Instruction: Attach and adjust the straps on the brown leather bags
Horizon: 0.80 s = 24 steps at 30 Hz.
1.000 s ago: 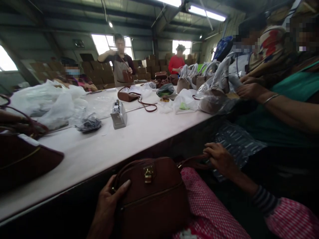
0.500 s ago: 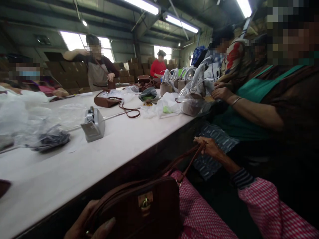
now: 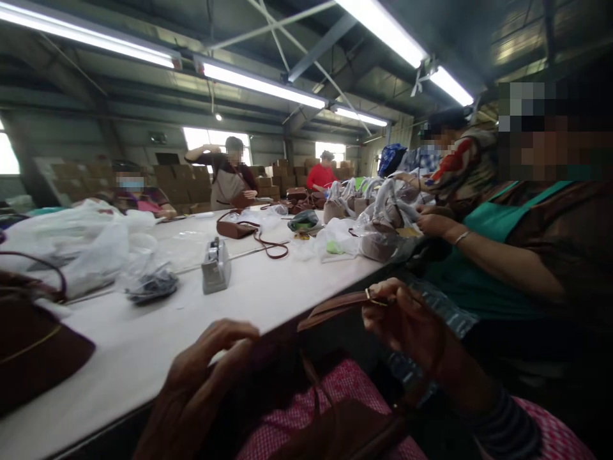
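Note:
A brown leather handbag [image 3: 349,428] lies on my lap, dim and partly cut off by the lower edge. Its brown strap [image 3: 330,310] rises toward my right hand [image 3: 402,319], whose closed fingers pinch it beside a gold-coloured metal buckle [image 3: 368,295]. My left hand [image 3: 201,377] is over the near table edge, left of the strap, its fingers stretched forward and the thumb apart. White tabletop shows between thumb and forefinger; I see nothing held there. The dark area just past its fingertips is hard to make out.
On the white table [image 3: 268,281] stand a grey tape dispenser [image 3: 216,265], a dark plastic-wrapped bundle [image 3: 152,286] and another brown bag [image 3: 237,229]. A large brown bag [image 3: 38,351] sits at the left. A co-worker's green apron [image 3: 498,255] is close on the right, beside wrapped bags [image 3: 378,239].
My left hand has come off the bag's side and moved up and right. The bag sits lower on my lap. My right hand now grips the strap at its buckle. The view has shifted left and upward.

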Each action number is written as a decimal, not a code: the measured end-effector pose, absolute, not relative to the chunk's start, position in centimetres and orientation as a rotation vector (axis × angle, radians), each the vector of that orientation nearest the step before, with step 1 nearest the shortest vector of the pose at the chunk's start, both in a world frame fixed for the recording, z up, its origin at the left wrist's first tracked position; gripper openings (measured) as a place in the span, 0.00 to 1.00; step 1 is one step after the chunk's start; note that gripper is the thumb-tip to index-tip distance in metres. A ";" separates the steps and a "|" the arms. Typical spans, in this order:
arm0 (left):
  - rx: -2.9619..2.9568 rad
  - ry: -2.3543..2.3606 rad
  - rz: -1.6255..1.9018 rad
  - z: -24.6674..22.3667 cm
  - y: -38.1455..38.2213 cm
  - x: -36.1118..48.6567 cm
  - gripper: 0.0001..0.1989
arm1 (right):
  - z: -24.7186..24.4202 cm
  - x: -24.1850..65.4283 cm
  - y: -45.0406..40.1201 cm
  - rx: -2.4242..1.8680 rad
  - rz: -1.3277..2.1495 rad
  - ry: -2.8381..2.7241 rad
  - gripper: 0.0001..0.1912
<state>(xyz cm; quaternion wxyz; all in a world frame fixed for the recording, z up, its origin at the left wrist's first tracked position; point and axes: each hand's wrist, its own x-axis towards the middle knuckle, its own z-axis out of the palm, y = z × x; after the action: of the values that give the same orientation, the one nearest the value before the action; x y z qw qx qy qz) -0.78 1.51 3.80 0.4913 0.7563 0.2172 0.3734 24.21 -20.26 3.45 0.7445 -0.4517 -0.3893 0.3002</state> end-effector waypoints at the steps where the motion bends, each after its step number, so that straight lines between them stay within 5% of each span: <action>1: 1.970 0.417 0.848 5.0 0.9 -0.1 0.22 | 3.5 23.2 -19.9 -0.968 0.714 -0.892 0.20; 6: 2.198 -0.092 0.548 7.8 -1.8 3.8 0.17 | 5.0 19.5 -19.4 -1.116 0.741 -1.017 0.17; 10: 2.162 -0.039 0.518 7.1 -1.4 3.7 0.18 | 5.8 20.7 -19.5 -1.373 0.645 -1.038 0.20; 15: 2.263 -0.063 0.582 6.7 -0.7 3.5 0.15 | 7.1 22.3 -18.8 -1.537 0.308 -1.147 0.15; 24: 2.330 -0.088 0.606 6.0 -0.7 5.5 0.13 | 9.4 21.9 -17.6 -1.671 0.247 -1.641 0.08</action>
<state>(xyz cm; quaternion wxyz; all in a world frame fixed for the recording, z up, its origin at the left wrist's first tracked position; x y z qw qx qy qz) 5.46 -0.69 5.98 0.3580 0.9030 -0.0341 0.2350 21.86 -17.62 9.36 0.3832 -0.6554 -0.6435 0.0969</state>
